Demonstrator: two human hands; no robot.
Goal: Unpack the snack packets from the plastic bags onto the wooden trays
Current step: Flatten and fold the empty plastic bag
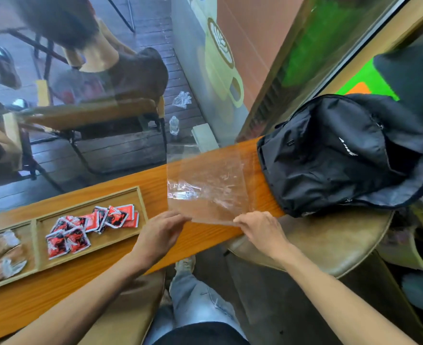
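A clear plastic bag (210, 185) lies flat on the orange wooden counter, and it looks empty. My left hand (159, 232) pinches its near left corner and my right hand (260, 229) pinches its near right corner. To the left sits a wooden tray (140, 195) with two compartments. Several red, black and white snack packets (90, 226) are piled in its right compartment. Brown packets in clear wrap (0, 255) fill the left compartment.
A black backpack (342, 155) lies open on the counter's right end, just past the bag. A glass pane runs along the counter's far edge. A brown stool seat (330, 245) is under my right arm. The counter (56, 290) is narrow.
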